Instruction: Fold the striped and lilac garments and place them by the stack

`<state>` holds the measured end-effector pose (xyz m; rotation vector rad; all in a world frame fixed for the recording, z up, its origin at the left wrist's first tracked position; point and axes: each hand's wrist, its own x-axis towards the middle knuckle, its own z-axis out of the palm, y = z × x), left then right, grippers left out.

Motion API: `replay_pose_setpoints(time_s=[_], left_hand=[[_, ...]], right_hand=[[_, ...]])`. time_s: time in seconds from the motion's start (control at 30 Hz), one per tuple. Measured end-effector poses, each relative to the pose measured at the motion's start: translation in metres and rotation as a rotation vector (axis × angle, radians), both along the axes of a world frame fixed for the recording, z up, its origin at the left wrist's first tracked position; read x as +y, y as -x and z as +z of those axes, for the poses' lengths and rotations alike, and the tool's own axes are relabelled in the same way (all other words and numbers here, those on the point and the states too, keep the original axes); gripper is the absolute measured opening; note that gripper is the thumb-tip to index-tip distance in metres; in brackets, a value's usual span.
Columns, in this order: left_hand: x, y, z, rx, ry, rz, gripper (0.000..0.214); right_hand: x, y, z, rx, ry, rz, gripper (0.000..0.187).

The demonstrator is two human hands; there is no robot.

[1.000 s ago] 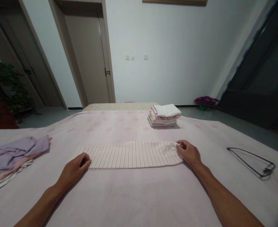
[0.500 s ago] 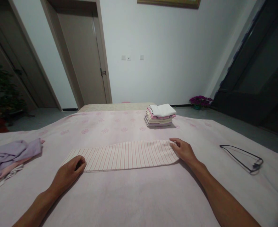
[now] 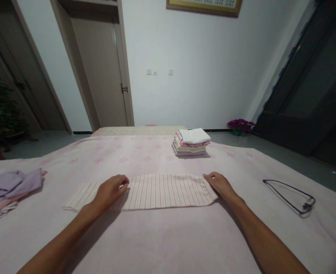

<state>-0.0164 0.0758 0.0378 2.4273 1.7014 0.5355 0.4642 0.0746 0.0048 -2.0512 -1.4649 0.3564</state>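
A long, narrow folded cloth (image 3: 164,192), cream with thin reddish stripes, lies flat across the bed in front of me. My left hand (image 3: 110,192) reaches over its left part, fingers curled in toward the thumb at the far edge, and its wrist crosses the cloth. At the right end, my right hand (image 3: 220,184) pinches the far corner between thumb and fingers. The cloth's left end sticks out beyond my left hand. Behind the right part stands a neat stack of folded clothes (image 3: 191,142), a white one on top.
A loose heap of clothes (image 3: 12,190), lilac, pink and striped, lies at the left. Black-framed glasses (image 3: 290,198) rest at the right. All lie on the pink flowered bedsheet (image 3: 168,239). Purple flowers (image 3: 240,125) stand on the floor beyond the bed.
My left hand has moved right and away from me, from the cloth's left part toward its far edge. My right hand stays at the right end. The view has tilted slightly up.
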Motion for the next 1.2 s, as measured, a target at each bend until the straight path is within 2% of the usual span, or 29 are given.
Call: replay_pose_setpoints(time_s=[0.13,0.2,0.33,0.47,0.6,0.67,0.77,0.93,1.2], left_hand=[[0.031,-0.069,0.005,0.099,-0.015,-0.043,0.028],[0.044,-0.098,0.006,0.130,-0.012,-0.040,0.033],[0.058,-0.129,0.002,0.138,0.000,-0.070,0.029],[0.050,-0.132,0.000,0.125,-0.029,-0.103,0.016],[0.028,-0.123,-0.003,0.021,-0.043,-0.235,0.014],[0.019,-0.120,-0.005,-0.011,0.001,-0.261,0.019],[0.014,-0.119,-0.007,-0.008,0.103,-0.176,0.037],[0.028,-0.127,-0.008,-0.039,0.254,-0.038,0.042],[0.060,-0.143,-0.017,-0.166,0.433,-0.043,0.035]], right_hand=[[-0.009,0.008,0.004,-0.079,0.039,-0.043,0.026],[-0.014,0.011,0.006,-0.095,0.036,-0.046,0.027],[-0.016,0.009,0.007,-0.047,0.024,-0.005,0.036],[-0.013,0.004,0.003,0.144,0.014,0.110,0.038],[-0.013,0.003,0.003,0.418,0.054,0.231,0.043],[-0.014,0.004,0.005,0.473,0.049,0.254,0.045],[-0.015,0.005,0.008,0.475,0.044,0.262,0.045],[-0.020,0.005,0.011,0.498,0.051,0.291,0.047],[-0.021,0.001,0.006,0.600,0.030,0.290,0.059]])
